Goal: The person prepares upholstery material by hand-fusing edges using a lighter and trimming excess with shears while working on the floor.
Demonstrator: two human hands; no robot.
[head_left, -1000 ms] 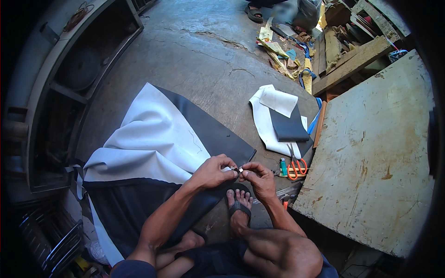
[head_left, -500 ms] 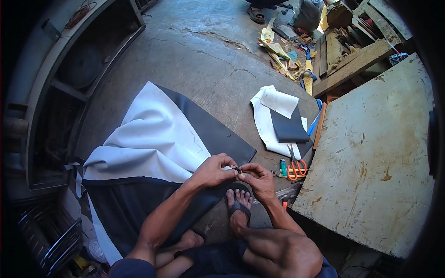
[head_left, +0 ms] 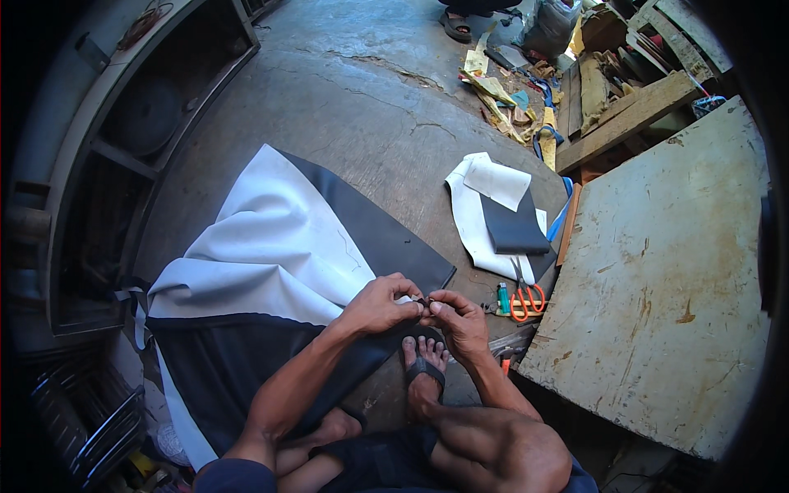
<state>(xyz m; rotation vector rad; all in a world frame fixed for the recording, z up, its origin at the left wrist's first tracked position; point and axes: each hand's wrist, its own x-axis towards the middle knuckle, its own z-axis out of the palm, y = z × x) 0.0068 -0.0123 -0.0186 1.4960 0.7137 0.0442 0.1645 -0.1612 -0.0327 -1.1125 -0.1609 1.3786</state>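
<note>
Cracked grey concrete [head_left: 353, 123] makes up the floor, smooth and slightly glossy toward its far edge, with a pale-framed cabinet [head_left: 122, 158] along its left edge. Crumpled yellowish scraps [head_left: 489, 86] litter its far right corner, beside a rough wooden beam [head_left: 629, 122] and a shiny grey plastic bag [head_left: 552, 25]. Nearer on the right stands a worn, pale board [head_left: 657, 271], scuffed and blotched with brown.

Beside that board's left edge lie a curled white offcut [head_left: 499, 185] and a smooth black offcut [head_left: 514, 226], one partly over the other. Just below them, scissors [head_left: 520, 282] with orange loop handles rest next to a green lighter [head_left: 503, 297].

Toward the floor's near left corner spreads a large sheet [head_left: 263, 238], supple and leather-like: matte white with soft, rounded folds in its upper part, flat black along the right, and black again below, where a dark edge crosses it. Its upper corner comes to a point (a thin, wavy line marks the white near the right).

At the sheet's right side, the left hand [head_left: 382, 304] and right hand [head_left: 462, 324] meet, fingers bent, fingertips pinching a small dark bit; what it is, I cannot tell. A sandalled foot [head_left: 426, 370] is just below them.
</note>
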